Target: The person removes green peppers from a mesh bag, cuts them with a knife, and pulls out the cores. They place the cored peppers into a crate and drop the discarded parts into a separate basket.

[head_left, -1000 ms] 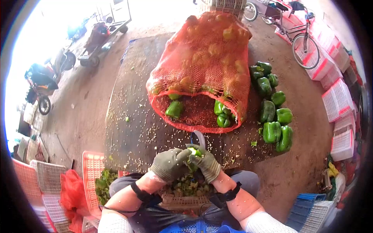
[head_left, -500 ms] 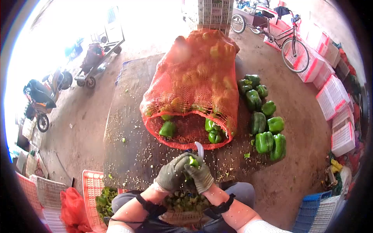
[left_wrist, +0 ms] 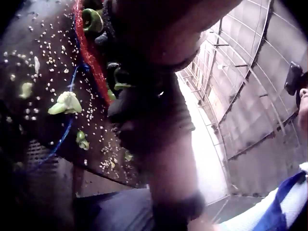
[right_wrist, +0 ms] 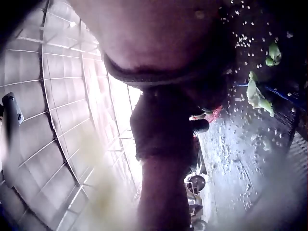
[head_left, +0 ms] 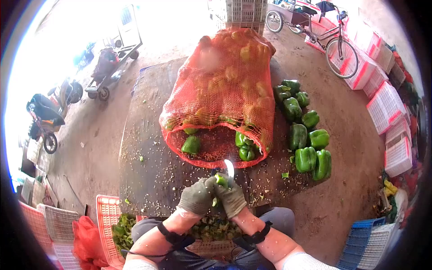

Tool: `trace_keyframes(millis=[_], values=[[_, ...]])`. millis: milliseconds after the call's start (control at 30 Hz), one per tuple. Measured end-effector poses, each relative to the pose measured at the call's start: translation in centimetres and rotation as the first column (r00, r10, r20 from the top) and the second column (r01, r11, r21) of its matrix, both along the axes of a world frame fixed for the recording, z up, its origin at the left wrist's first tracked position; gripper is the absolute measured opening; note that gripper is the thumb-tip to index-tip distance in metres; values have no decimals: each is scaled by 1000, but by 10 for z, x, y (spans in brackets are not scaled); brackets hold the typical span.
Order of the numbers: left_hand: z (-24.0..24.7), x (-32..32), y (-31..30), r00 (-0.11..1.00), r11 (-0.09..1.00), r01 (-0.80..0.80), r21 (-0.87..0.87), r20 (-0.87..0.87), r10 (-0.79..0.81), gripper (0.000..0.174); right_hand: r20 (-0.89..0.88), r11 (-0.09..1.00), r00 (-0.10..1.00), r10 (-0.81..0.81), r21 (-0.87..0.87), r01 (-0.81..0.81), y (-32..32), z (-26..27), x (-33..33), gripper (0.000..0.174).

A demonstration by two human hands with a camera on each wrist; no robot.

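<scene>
Both hands wear grey-green gloves and meet over the near edge of the dark board (head_left: 148,180). My left hand (head_left: 196,198) grips a small green pepper piece (head_left: 221,181), its far side covered by the fingers. My right hand (head_left: 232,200) holds a knife (head_left: 230,168), the pale curved blade pointing up and away, right beside the pepper. The knife's handle is hidden in the glove. In both wrist views the gloves are dark silhouettes; pepper scraps (left_wrist: 66,103) and scattered seeds lie near them.
A red mesh bag (head_left: 220,90) of peppers lies ahead, its mouth facing me. Several whole green peppers (head_left: 306,159) stand along the board's right side. Below the hands are green trimmings (head_left: 216,228); an orange crate (head_left: 108,220) stands left. A tricycle (head_left: 337,40) is parked behind.
The head view has shifted, moving the bag and peppers slightly left in frame. Both hands stay together at the pepper piece, while the knife blade has turned to show more upright.
</scene>
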State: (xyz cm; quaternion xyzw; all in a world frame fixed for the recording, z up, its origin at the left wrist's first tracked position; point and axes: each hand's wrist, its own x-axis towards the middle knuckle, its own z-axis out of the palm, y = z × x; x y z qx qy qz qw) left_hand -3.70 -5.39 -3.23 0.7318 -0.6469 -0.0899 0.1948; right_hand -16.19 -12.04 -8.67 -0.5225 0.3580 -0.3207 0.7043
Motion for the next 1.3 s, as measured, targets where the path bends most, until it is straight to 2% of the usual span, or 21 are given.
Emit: trace_keyframes(millis=[67,100,133,167,200,233,300,400,467,500,600,700,833,933,1033,1133,1167,1267,1300], values=[[6,6,4,994,991,-7,133,-106,21,29,-69,999,997,45,10,-44,7,5,2,50],[-6,14,8,968,999,35,42,-248,-23,26,-102,998,993,65,16,-64,11,8,3,51],[-7,19,15,816,990,-15,140,-570,92,29,-123,996,990,65,-46,-72,13,10,3,55],[-4,23,21,553,969,-25,248,-804,220,33,-145,991,987,65,-107,-81,15,13,2,59],[2,27,27,215,937,7,349,-916,339,38,-167,982,984,63,-167,-92,17,18,2,62],[15,34,27,-38,846,34,533,-845,534,37,-123,984,990,74,-150,-92,17,27,4,70],[4,47,37,90,877,141,459,-888,450,34,-173,968,981,84,-220,-122,17,26,6,73],[-12,51,36,-33,840,205,502,-854,519,37,-255,911,963,93,-368,-185,22,25,8,81],[-28,50,33,-355,843,204,498,-764,538,41,-307,849,948,86,-474,-231,28,24,7,88],[-32,51,32,-253,876,224,428,-842,476,57,-286,821,956,68,-528,-216,27,19,6,91],[-17,46,26,-269,895,318,314,-875,403,58,-261,734,965,20,-651,-191,22,13,3,89],[1,43,22,-209,891,329,314,-895,393,64,-224,705,974,16,-689,-170,19,23,-3,85],[10,43,20,-158,883,416,218,-939,307,74,-145,653,988,45,-744,-139,21,23,-7,84],[31,32,18,-199,895,370,248,-920,338,72,-157,664,985,73,-729,-165,19,26,-10,85],[16,36,18,-192,882,349,315,-898,397,68,-169,742,978,121,-639,-202,19,24,-9,84],[19,45,15,0,829,337,446,-881,473,64,-256,748,951,171,-594,-295,17,31,-10,84],[13,48,18,-66,827,356,434,-871,486,62,-254,752,949,187,-585,-305,17,32,-10,84],[6,53,22,-30,826,409,389,-899,438,64,-267,753,939,215,-567,-333,19,37,-11,83],[5,50,24,-61,838,396,375,-900,432,64,-286,747,934,213,-569,-344,19,41,-13,83]])
